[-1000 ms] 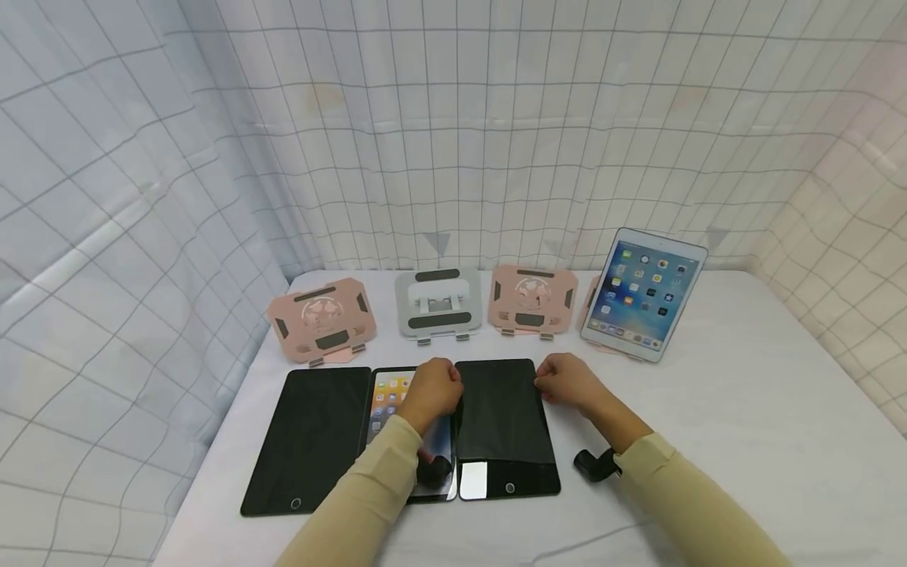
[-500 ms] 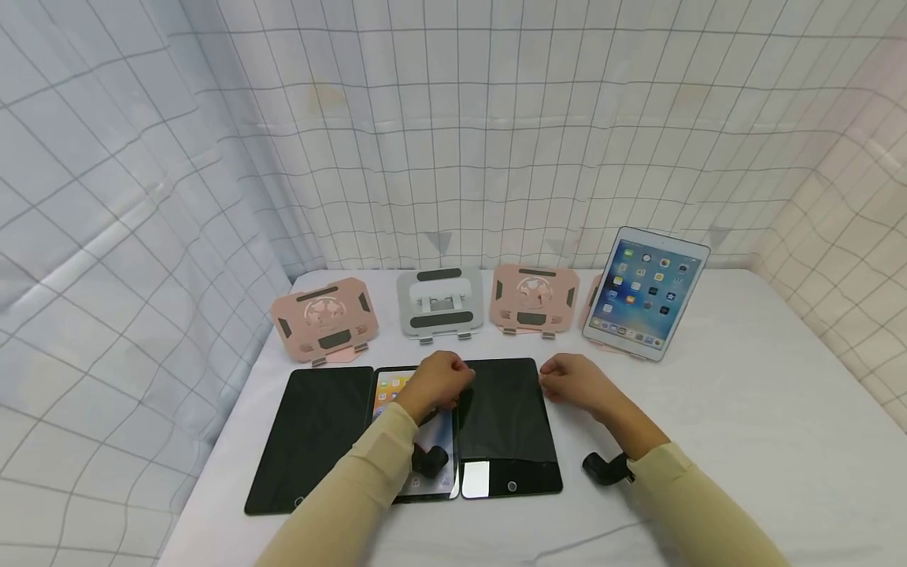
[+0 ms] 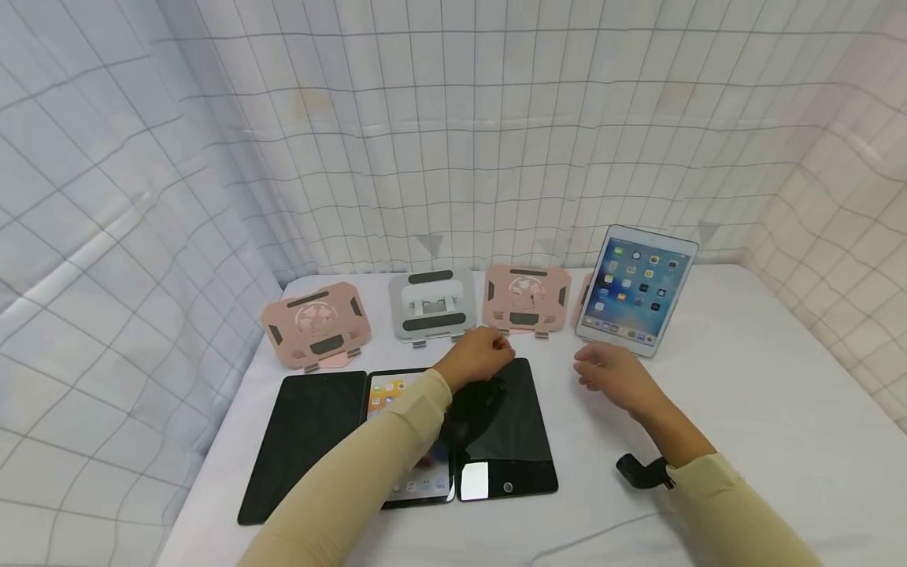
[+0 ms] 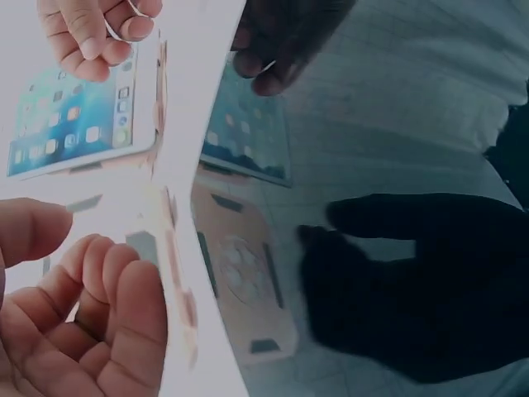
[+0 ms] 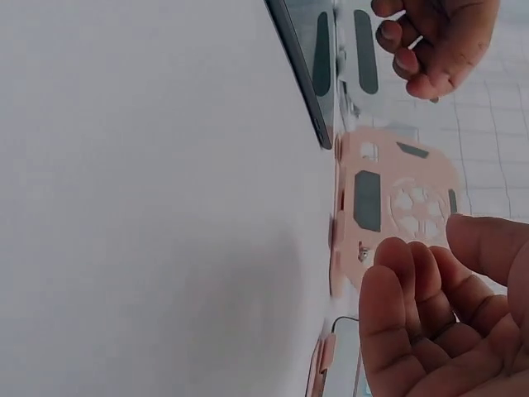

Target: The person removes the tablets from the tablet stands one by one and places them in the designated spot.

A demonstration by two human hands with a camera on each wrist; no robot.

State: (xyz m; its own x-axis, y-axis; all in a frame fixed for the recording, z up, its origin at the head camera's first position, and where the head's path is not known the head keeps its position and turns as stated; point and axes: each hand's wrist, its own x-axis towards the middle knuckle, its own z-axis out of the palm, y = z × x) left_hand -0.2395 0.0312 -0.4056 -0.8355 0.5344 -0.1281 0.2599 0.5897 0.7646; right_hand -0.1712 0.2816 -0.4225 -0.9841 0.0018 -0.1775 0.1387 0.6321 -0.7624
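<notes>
My left hand (image 3: 476, 358) hovers over the far end of a black-faced tablet (image 3: 520, 417), its fingers loosely bent with nothing between them. In the left wrist view the thumb stands apart from the left hand's fingertips (image 4: 136, 306). My right hand (image 3: 618, 378) is held over the white tabletop, near the foot of a propped-up white tablet (image 3: 638, 287). The right wrist view shows its bent fingers (image 5: 384, 306) holding nothing. Under my left arm lies a tablet with a lit screen (image 3: 432, 472), partly hidden. Left of it is another dark tablet (image 3: 319, 425).
Along the back stand a pink tablet stand (image 3: 316, 323) at the left, a grey stand (image 3: 432, 303) and another pink stand (image 3: 527, 298). The white tablet leans on a further pink stand, mostly hidden. A gridded white curtain (image 3: 460, 157) encloses the table.
My hands have moved apart from the black tablet's sides. The left went right and farther over the tablet, the right went right, away from its edge. The tablets stay in place.
</notes>
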